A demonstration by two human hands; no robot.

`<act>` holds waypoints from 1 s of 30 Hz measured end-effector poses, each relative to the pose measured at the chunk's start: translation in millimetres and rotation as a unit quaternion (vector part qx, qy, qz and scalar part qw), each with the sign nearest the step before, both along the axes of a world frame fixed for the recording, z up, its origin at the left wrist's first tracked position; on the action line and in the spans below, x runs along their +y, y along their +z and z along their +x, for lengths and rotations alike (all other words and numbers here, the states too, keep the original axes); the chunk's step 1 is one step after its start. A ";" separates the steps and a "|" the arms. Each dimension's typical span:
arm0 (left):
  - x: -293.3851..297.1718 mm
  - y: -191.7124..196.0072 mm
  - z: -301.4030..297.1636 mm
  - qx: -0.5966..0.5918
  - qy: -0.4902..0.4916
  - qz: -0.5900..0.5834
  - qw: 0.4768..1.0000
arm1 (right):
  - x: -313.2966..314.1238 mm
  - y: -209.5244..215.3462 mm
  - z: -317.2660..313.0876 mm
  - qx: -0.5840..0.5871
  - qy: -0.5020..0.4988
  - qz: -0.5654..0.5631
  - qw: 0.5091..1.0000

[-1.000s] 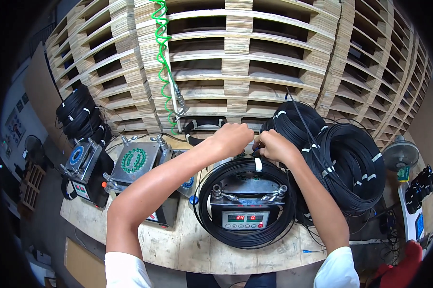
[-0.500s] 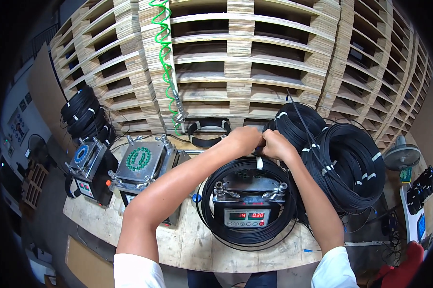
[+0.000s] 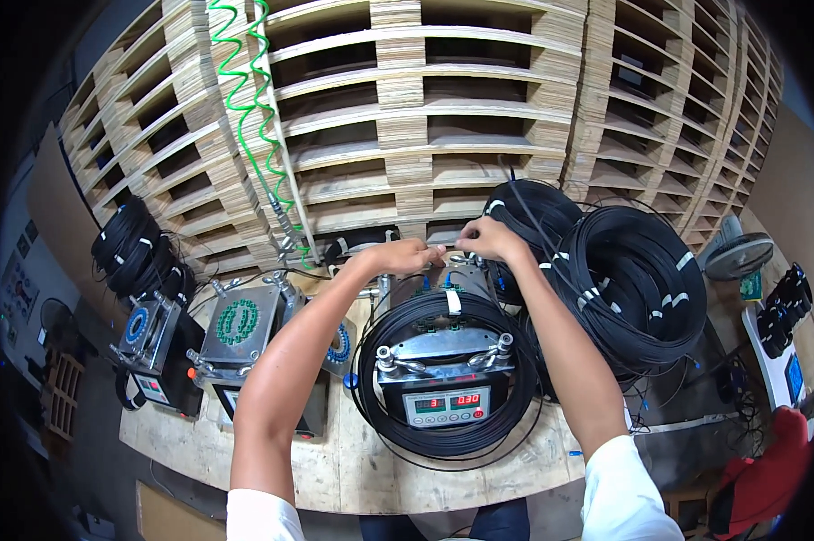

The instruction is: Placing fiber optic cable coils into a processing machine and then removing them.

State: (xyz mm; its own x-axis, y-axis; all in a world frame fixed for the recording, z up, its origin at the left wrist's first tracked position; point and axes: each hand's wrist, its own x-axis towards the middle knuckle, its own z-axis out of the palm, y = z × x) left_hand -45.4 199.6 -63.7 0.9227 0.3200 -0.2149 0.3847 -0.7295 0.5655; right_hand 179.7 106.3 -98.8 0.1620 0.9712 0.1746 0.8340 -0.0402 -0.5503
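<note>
A bench-top machine [image 3: 447, 397] with red digits on its panel stands in front of me. Around it lies a coil of black cable [image 3: 405, 440], bound with a white tie [image 3: 453, 302]. Blue-tipped connectors [image 3: 448, 280] sit at green holders on its top plate. Above the machine's far end, my left hand [image 3: 405, 256] is closed, fingertips pinched together. My right hand [image 3: 495, 240] hovers just to the right, also closed in a pinch, near a metal clamp [image 3: 466, 260]. A small gap separates the hands. What either holds is too small to make out.
Two similar machines stand left, one with a round green fixture [image 3: 237, 322], another with a blue one [image 3: 137, 325]. Large black cable coils [image 3: 637, 288] crowd the right, beside a fan [image 3: 739, 257]. Wooden pallets [image 3: 398, 95] rise behind; a green coiled hose [image 3: 245, 108] hangs there.
My hands, close together over the machine's far end before, have come apart, the left one moving left. The view has shifted, so more of the machine's top shows behind the coil.
</note>
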 end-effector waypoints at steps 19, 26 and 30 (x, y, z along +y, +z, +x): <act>-0.9 -15.1 -3.3 -0.062 0.005 -0.023 0.998 | 33.5 -53.0 25.1 0.536 -0.222 0.010 0.815; 8.4 -19.9 -10.9 -0.061 0.000 -0.054 0.997 | -19.3 -35.9 -1.0 0.571 -0.192 0.102 0.792; 12.1 -21.6 -11.7 -0.080 -0.009 -0.051 0.995 | -36.1 -45.0 -0.4 0.614 -0.110 0.120 0.772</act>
State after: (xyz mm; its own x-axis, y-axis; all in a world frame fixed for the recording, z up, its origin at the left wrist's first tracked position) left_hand -57.1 211.7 -85.3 0.9529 0.2876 -0.0958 0.2718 -0.6708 0.6901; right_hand 179.3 70.2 -143.8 0.5050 0.8601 -0.0723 -0.3363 0.1189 -0.9342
